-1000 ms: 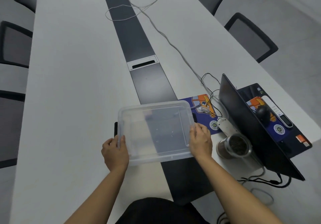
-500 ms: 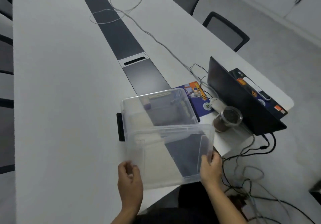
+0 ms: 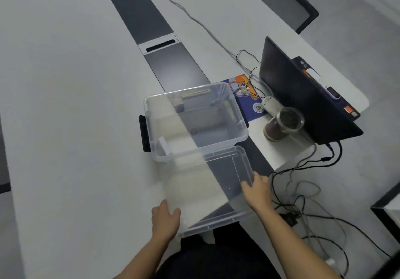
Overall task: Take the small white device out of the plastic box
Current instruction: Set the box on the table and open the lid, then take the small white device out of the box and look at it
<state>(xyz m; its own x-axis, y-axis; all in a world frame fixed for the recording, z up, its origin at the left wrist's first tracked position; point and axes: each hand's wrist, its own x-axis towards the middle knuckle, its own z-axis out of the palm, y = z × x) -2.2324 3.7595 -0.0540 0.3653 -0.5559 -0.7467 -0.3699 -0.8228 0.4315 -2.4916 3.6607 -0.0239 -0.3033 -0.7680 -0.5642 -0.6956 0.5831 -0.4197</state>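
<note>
At the near edge of the white table [image 3: 65, 105] we find the clear lid [image 3: 207, 187] lying flat and partly overhanging the edge toward the person. We see our left hand [image 3: 165, 219] gripping its near left corner, thumb on top, and our right hand [image 3: 257, 192] clasping its right rim, fingers curled over the edge. Just beyond the lid, touching or nearly so, stands the open plastic box [image 3: 194, 122], upright, with a black latch [image 3: 144, 133] on its left side.

Within the box, a small white device [image 3: 165, 146] leans against the near left wall; its shape is blurred through the plastic and we cannot make out detail. A small dark round mark on the box floor is too indistinct to identify. Pale shapes at the far wall are likewise unclear.

Right of the box, a cup [image 3: 281, 125] of dark contents stands near the table edge, beside a black laptop [image 3: 303, 92] seen from behind its screen; the keyboard side is mostly hidden. A printed blue mat [image 3: 249, 96] lies partly under the box and laptop. Cables [image 3: 303, 192] hang tangled off the right edge toward the floor.

Open surface lies to the left of box and lid; the right side is crowded.
</note>
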